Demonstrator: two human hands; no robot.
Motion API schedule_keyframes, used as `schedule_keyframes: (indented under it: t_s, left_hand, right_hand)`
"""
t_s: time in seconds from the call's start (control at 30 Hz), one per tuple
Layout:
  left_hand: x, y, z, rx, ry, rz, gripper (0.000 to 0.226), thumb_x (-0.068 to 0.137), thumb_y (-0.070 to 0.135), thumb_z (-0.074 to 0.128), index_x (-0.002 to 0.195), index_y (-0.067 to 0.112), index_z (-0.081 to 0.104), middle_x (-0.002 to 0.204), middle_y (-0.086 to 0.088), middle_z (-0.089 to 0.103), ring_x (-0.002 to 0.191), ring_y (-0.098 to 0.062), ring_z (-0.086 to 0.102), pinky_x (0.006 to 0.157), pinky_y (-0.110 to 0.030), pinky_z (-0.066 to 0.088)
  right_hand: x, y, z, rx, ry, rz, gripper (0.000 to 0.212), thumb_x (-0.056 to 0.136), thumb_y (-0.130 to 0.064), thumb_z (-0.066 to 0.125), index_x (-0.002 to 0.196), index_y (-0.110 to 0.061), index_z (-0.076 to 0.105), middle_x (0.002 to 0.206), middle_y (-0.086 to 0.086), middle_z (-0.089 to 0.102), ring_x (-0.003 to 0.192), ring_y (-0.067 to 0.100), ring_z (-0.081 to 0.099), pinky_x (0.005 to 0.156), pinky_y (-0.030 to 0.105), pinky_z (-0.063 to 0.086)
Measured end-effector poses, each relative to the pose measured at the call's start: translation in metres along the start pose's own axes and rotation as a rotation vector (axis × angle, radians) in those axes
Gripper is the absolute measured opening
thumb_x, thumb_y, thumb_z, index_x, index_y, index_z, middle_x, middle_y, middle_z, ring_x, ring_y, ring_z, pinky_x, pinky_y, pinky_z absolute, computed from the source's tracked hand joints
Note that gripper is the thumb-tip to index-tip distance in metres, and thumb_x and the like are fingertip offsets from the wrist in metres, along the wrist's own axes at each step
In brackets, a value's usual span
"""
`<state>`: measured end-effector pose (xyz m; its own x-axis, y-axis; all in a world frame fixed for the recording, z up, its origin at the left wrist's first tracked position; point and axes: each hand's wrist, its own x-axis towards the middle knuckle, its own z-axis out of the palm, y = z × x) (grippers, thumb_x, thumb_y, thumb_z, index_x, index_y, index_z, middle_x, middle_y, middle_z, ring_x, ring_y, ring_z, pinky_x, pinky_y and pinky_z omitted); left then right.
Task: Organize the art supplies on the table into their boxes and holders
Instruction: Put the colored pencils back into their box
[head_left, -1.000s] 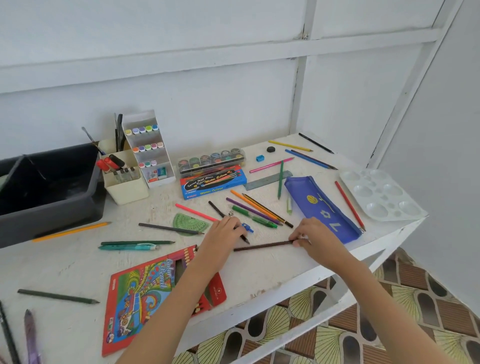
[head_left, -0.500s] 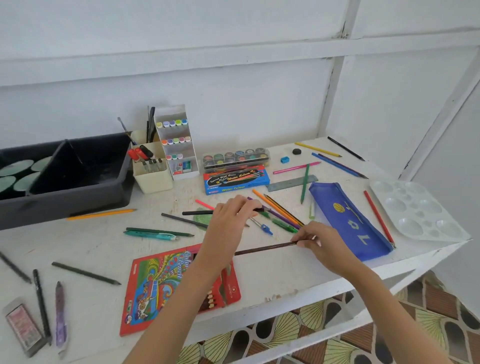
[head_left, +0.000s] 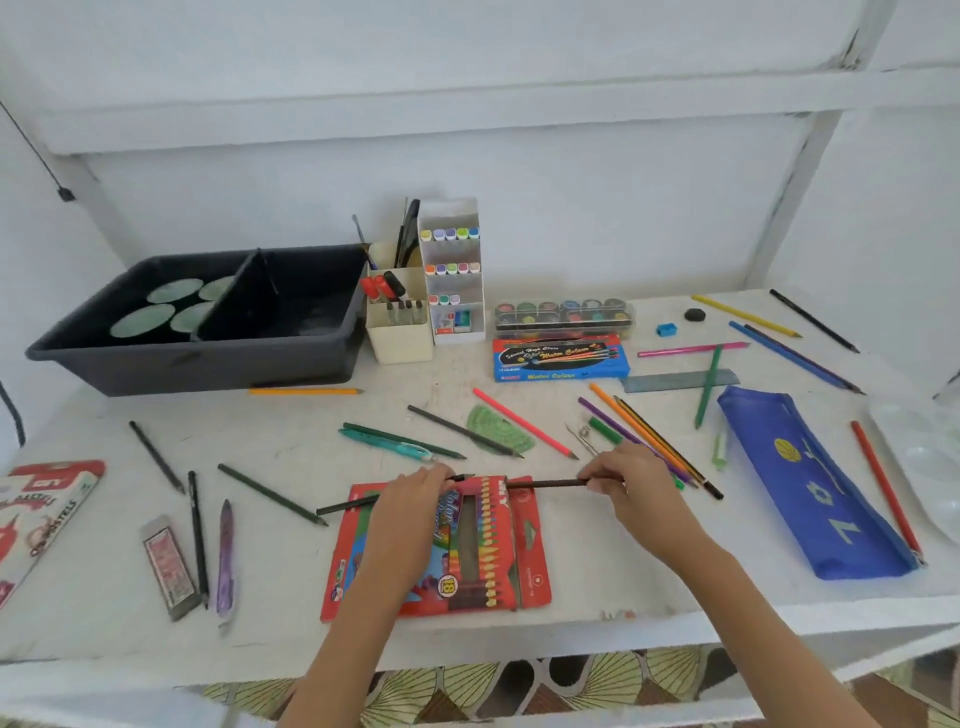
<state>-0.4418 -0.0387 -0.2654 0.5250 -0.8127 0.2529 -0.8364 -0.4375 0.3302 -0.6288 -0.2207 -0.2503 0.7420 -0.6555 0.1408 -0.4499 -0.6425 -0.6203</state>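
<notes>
White table (head_left: 608, 582) strewn with loose supplies. At 6 o'clock, over red pencil box (head_left: 493, 551): brown pencil (head_left: 545, 484) pinched at its end by right hand (head_left: 631, 491), black pencil (head_left: 343, 506) gripped in left hand (head_left: 415, 501). Could slip from that fingertip pinch and roll off the near edge.

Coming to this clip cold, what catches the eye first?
Front centre, the left hand grips a black pencil and the right hand a brown pencil, above the red pencil box. Loose pencils litter the white table; a black tub stands back left, a blue pouch lies right.
</notes>
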Motion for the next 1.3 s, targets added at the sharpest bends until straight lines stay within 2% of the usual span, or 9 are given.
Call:
schedule_keyframes:
  t_s: [0.23, 0.4, 0.53, 0.73, 0.83, 0.93, 1.03, 1.13, 1.3]
  left_hand:
    - [-0.002, -0.004, 0.007, -0.049, 0.079, 0.038, 0.013, 0.081, 0.009, 0.071, 0.089, 0.013, 0.062, 0.07, 0.001, 0.063, 0.06, -0.017, 0.058, 0.054, -0.026, 0.042]
    - [0.0, -0.004, 0.007, -0.1, 0.052, 0.056, 0.016, 0.096, 0.019, 0.051, 0.105, 0.012, 0.062, 0.094, -0.003, 0.066, 0.083, -0.02, 0.061, 0.071, -0.027, 0.042]
    - [0.001, -0.003, 0.006, -0.122, 0.067, 0.057, 0.025, 0.1, 0.025, 0.041, 0.113, 0.014, 0.059, 0.104, -0.001, 0.064, 0.091, -0.017, 0.057, 0.075, -0.023, 0.036]
    - [0.001, -0.004, 0.007, -0.113, 0.078, 0.06, 0.027, 0.101, 0.026, 0.039, 0.115, 0.015, 0.058, 0.106, 0.001, 0.063, 0.094, -0.017, 0.057, 0.075, -0.021, 0.033]
    - [-0.001, -0.002, 0.005, -0.112, 0.069, 0.055, 0.028, 0.101, 0.026, 0.038, 0.116, 0.015, 0.058, 0.107, 0.0, 0.062, 0.094, -0.017, 0.056, 0.073, -0.019, 0.029]
    - [0.0, -0.002, 0.004, -0.119, 0.093, 0.059, 0.028, 0.101, 0.026, 0.038, 0.116, 0.015, 0.058, 0.107, 0.0, 0.063, 0.093, -0.017, 0.056, 0.073, -0.019, 0.029]
    - [0.001, 0.001, 0.002, -0.125, 0.071, 0.071, 0.027, 0.101, 0.024, 0.04, 0.114, 0.013, 0.06, 0.106, -0.001, 0.064, 0.093, -0.019, 0.057, 0.074, -0.022, 0.032]
    - [0.001, 0.0, 0.002, -0.101, 0.041, 0.08, 0.02, 0.098, 0.02, 0.047, 0.107, 0.012, 0.063, 0.096, -0.002, 0.065, 0.084, -0.02, 0.06, 0.071, -0.023, 0.033]
    - [0.001, -0.002, 0.001, -0.13, 0.055, 0.076, 0.016, 0.091, 0.017, 0.053, 0.094, 0.01, 0.066, 0.08, -0.003, 0.067, 0.068, -0.022, 0.062, 0.059, -0.032, 0.046]
  right_hand:
    - [0.013, -0.017, 0.034, -0.072, 0.1, 0.028, 0.017, 0.088, 0.002, 0.058, 0.096, -0.001, 0.071, 0.088, 0.012, 0.058, 0.092, 0.024, 0.049, 0.07, 0.015, 0.028]
    - [0.018, -0.023, 0.037, -0.06, -0.002, -0.065, 0.016, 0.085, 0.002, 0.06, 0.09, -0.007, 0.073, 0.086, 0.006, 0.059, 0.09, 0.022, 0.051, 0.079, 0.031, 0.041]
    - [0.024, -0.038, 0.055, -0.042, 0.056, -0.063, 0.01, 0.082, 0.001, 0.065, 0.084, -0.005, 0.073, 0.082, 0.009, 0.06, 0.087, 0.026, 0.053, 0.074, 0.028, 0.034]
    - [0.025, -0.063, 0.08, 0.019, 0.101, -0.098, 0.014, 0.08, 0.001, 0.065, 0.09, -0.006, 0.07, 0.091, 0.008, 0.063, 0.092, 0.023, 0.054, 0.081, 0.03, 0.043]
    - [0.019, -0.05, 0.075, 0.016, 0.148, -0.043, 0.016, 0.082, -0.003, 0.067, 0.097, -0.006, 0.071, 0.092, 0.005, 0.061, 0.092, 0.017, 0.049, 0.079, 0.018, 0.035]
    - [0.013, -0.042, 0.071, -0.023, 0.216, -0.003, 0.007, 0.081, -0.002, 0.069, 0.085, -0.004, 0.073, 0.082, 0.005, 0.059, 0.088, 0.022, 0.05, 0.073, 0.016, 0.033]
    - [0.017, -0.049, 0.074, -0.116, 0.23, -0.079, 0.008, 0.073, 0.001, 0.074, 0.073, -0.006, 0.072, 0.074, 0.004, 0.059, 0.081, 0.025, 0.053, 0.067, 0.029, 0.046]
    - [0.02, -0.059, 0.079, -0.195, 0.229, -0.16, 0.012, 0.067, 0.0, 0.079, 0.068, -0.009, 0.072, 0.068, 0.002, 0.059, 0.077, 0.025, 0.054, 0.062, 0.031, 0.047]
    - [0.019, -0.057, 0.079, -0.01, 0.147, -0.024, 0.018, 0.085, -0.001, 0.061, 0.098, -0.006, 0.072, 0.087, 0.005, 0.066, 0.097, 0.021, 0.049, 0.079, 0.019, 0.031]
